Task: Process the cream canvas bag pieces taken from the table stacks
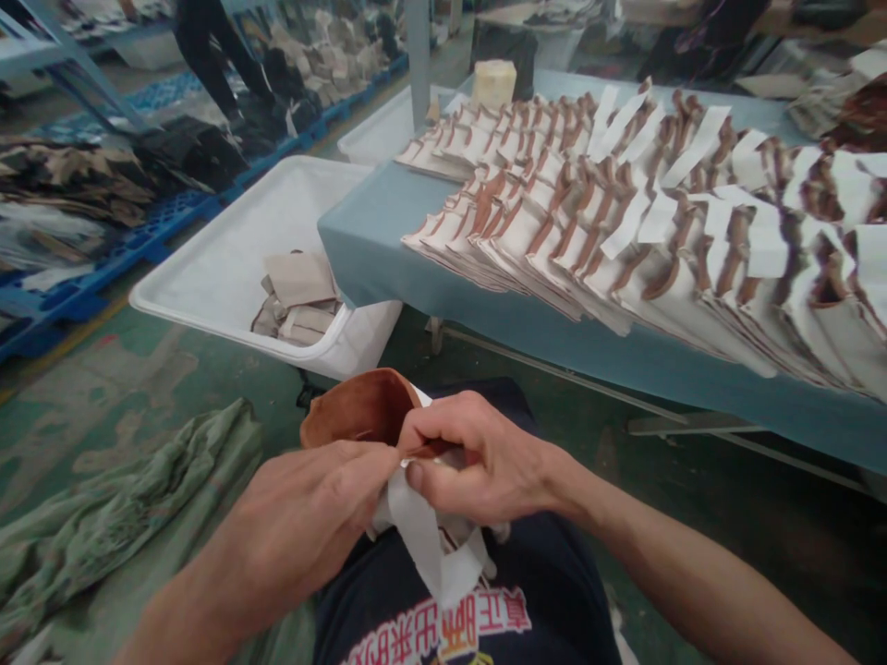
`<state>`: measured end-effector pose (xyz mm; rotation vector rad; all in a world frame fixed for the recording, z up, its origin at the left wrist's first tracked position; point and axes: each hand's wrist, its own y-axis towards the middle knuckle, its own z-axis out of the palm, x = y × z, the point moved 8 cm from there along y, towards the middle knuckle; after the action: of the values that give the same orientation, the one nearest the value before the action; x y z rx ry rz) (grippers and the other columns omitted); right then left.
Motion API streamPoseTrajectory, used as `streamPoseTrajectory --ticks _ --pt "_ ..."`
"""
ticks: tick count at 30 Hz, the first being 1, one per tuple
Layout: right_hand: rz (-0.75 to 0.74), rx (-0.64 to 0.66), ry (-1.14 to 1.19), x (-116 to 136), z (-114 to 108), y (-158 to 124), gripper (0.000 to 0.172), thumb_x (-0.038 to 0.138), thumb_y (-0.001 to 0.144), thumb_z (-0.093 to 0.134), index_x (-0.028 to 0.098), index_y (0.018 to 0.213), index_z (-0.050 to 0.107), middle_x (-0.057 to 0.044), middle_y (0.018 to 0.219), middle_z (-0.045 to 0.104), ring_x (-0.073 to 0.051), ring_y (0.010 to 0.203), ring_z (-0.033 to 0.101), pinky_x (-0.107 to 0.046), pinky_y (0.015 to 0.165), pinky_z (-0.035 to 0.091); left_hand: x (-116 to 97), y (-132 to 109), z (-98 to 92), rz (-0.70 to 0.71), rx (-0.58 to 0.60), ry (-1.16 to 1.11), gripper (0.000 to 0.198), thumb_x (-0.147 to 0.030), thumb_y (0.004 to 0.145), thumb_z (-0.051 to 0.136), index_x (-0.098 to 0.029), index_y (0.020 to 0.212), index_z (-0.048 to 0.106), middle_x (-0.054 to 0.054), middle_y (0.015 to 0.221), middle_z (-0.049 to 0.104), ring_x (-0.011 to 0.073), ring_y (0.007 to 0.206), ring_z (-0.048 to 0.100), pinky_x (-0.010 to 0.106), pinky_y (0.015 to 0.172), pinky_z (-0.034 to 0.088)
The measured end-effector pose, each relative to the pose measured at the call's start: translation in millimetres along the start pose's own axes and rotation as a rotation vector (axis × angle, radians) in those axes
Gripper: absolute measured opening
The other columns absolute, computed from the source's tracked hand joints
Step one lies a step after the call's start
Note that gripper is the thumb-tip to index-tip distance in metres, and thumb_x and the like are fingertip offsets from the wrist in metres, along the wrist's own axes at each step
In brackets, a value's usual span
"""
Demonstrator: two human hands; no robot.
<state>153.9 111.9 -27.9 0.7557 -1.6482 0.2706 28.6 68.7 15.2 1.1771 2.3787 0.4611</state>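
Held close in front of my body is a shoe upper (350, 406), with reddish-brown leather facing up and a paler side partly covered by my hands. My left hand (311, 499) is closed on its near edge, with the fingertips meeting those of the other hand. My right hand (478, 453) pinches the same edge between thumb and bent fingers. From this pinch a white strip (417, 531) hangs down in a loop over my dark printed shirt (554, 600). Just what lies between the fingertips is hidden.
On a blue-covered table (374, 222) at the right, rows of similar uppers (554, 231) lie overlapped with white strips. A white bin (208, 249) left of it holds pale pieces (301, 286). Green cloth (139, 517) lies at lower left; a person (222, 55) stands behind.
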Motion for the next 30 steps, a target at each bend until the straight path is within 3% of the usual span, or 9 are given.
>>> streamPoseTrajectory --ticks 3,6,9,12,14,19,22,26,30 --pt "0.235 0.102 0.349 -17 14 -3 0.011 0.027 0.079 0.061 0.021 0.073 0.054 0.008 0.061 0.046 -0.008 0.053 0.040 -0.021 0.052 0.033 -3 -3 4.3 0.109 0.012 0.050 0.027 -0.010 0.113 0.041 -0.020 0.113 0.066 0.001 0.088 0.083 0.0160 0.071 0.079 0.023 0.066 0.062" --pt "0.359 0.118 0.575 -27 23 -5 0.020 0.037 0.078 0.068 0.020 0.075 0.058 0.007 0.062 0.050 -0.008 0.053 0.040 -0.020 0.049 0.034 1 -7 13.7 0.150 0.078 0.060 0.031 -0.010 0.113 0.038 -0.018 0.115 0.067 0.002 0.087 0.081 0.0150 0.067 0.077 0.022 0.058 0.059" --pt "0.405 0.068 0.628 -33 23 -6 0.018 0.036 0.074 0.067 0.019 0.073 0.060 0.005 0.063 0.052 -0.009 0.055 0.043 -0.020 0.049 0.035 3 -10 20.7 0.142 0.127 0.076 0.029 -0.006 0.110 0.040 -0.019 0.115 0.066 0.000 0.081 0.079 0.0147 0.061 0.074 0.023 0.051 0.053" --pt "0.435 0.059 0.511 -33 19 -9 0.012 0.031 0.072 0.060 0.019 0.074 0.060 0.005 0.065 0.053 -0.010 0.056 0.043 -0.020 0.050 0.035 6 -11 11.6 0.046 0.017 -0.022 0.026 -0.003 0.103 0.048 -0.022 0.115 0.062 -0.001 0.083 0.080 0.0148 0.066 0.076 0.024 0.061 0.055" --pt "0.395 0.043 0.340 -26 12 -9 0.008 0.026 0.072 0.055 0.019 0.073 0.059 0.005 0.064 0.053 -0.010 0.057 0.045 -0.020 0.052 0.034 11 -12 6.9 -0.062 -0.025 -0.116 0.024 -0.008 0.101 0.051 -0.022 0.116 0.061 -0.001 0.088 0.080 0.0151 0.069 0.076 0.025 0.067 0.056" --pt "0.098 -0.036 -0.099 7 -3 -7 0.008 0.015 0.072 0.053 0.019 0.070 0.060 0.008 0.061 0.050 -0.008 0.054 0.040 -0.022 0.054 0.031 21 -8 16.7 -0.233 0.157 -0.420 0.015 -0.019 0.108 0.050 -0.025 0.107 0.064 -0.005 0.086 0.075 0.0117 0.069 0.072 0.022 0.065 0.051" --pt "-0.005 -0.056 -0.223 16 -6 -9 0.011 0.014 0.074 0.055 0.019 0.071 0.064 0.008 0.059 0.051 -0.008 0.052 0.043 -0.023 0.056 0.033 18 -2 19.1 -0.165 0.206 -0.418 0.027 -0.021 0.115 0.045 -0.023 0.095 0.063 -0.004 0.078 0.068 0.0125 0.066 0.065 0.025 0.063 0.048" --pt "-0.060 0.015 -0.355 24 -8 -12 0.016 0.014 0.079 0.055 0.020 0.081 0.070 0.003 0.067 0.068 -0.012 0.060 0.058 -0.026 0.065 0.044 5 1 15.7 0.009 0.117 -0.206 0.038 -0.021 0.118 0.037 -0.020 0.090 0.062 -0.002 0.074 0.064 0.0157 0.063 0.060 0.030 0.060 0.044" --pt "-0.192 0.113 -0.539 45 -8 -12 0.022 0.019 0.099 0.052 0.019 0.084 0.069 -0.003 0.073 0.073 -0.017 0.067 0.066 -0.034 0.081 0.051 -4 4 14.2 0.022 0.138 -0.181 0.040 -0.018 0.118 0.033 -0.020 0.089 0.061 0.000 0.074 0.066 0.0167 0.063 0.062 0.030 0.059 0.046"
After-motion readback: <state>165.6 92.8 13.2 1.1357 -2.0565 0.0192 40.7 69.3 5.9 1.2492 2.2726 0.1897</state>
